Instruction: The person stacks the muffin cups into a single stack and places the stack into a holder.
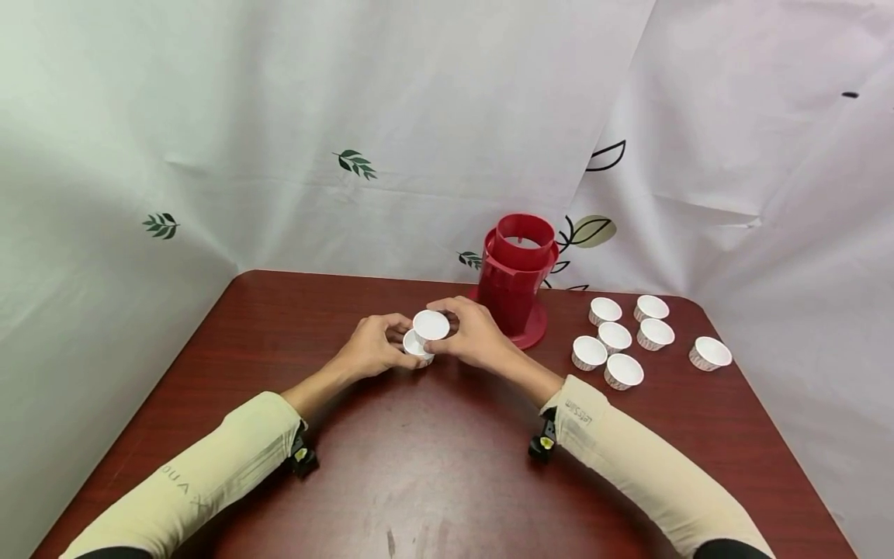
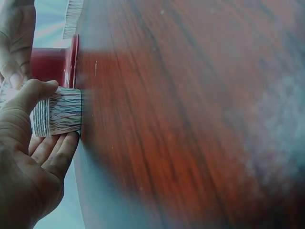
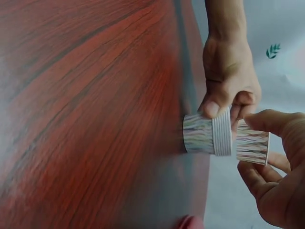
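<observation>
Spanning the whole scene, the dark red wood-grain table (image 1: pixel 433 466) carries the work at its centre. Behind the hands stands the red plastic cylindrical dispenser (image 1: pixel 517 279), and seven loose white paper cups (image 1: pixel 624 370) sit in a cluster well to the right. The left hand (image 1: pixel 370 351) pinches the short stack of pleated white paper cups (image 3: pixel 207 135), thumb on the rim band, base resting on the table, axis upright. The right hand (image 1: pixel 475 338) pinches the top white paper cup (image 1: pixel 431 324) directly above that stack, on the same axis and partly lifted out. Both cups show thin multicoloured wavy lines on their pleated walls and plain white interiors.
</observation>
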Motion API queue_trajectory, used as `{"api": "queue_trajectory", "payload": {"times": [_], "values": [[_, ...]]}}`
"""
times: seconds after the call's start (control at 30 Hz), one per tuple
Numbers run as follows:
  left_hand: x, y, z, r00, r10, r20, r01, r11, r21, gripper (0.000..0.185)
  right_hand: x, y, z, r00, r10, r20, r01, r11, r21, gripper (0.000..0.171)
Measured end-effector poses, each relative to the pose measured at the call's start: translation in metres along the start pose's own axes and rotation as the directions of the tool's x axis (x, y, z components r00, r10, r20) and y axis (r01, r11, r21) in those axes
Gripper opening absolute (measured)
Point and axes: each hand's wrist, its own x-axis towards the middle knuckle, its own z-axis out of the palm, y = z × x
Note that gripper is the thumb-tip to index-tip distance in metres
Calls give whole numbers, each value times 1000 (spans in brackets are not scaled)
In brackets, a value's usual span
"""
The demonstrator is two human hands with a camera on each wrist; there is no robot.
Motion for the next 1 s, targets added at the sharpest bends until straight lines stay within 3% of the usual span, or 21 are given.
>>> {"api": "queue_trajectory", "payload": {"times": [0.2,0.27,0.37,0.43,0.5,0.67,0.83,1.0], "values": [[-1,1,1,1000,-10,7,10,1000,-1,48,3,3,8,999,-43,19,44,999,-25,64],[-1,1,0,1000,-8,10,8,1000,1,48,9,21,13,995,-95,22,96,994,-47,68],[-1,0,0,1000,0,6,0,1000,16,48,10,24,15,993,-111,37,114,990,-81,70],[-1,0,0,1000,5,2,-5,1000,27,49,10,25,15,994,-101,50,104,991,-79,72],[-1,-1,0,1000,7,-2,-7,1000,26,50,5,9,12,997,-44,69,48,998,-47,70],[-1,-1,-1,1000,2,2,-2,1000,-19,52,4,12,13,996,5,88,-7,1000,23,63],[-2,0,-2,1000,11,2,-11,1000,-28,52,5,15,14,995,30,100,-33,999,33,50],[-2,-1,-1,1000,4,7,-4,999,-40,52,5,18,13,993,17,114,-24,997,67,48]]}}
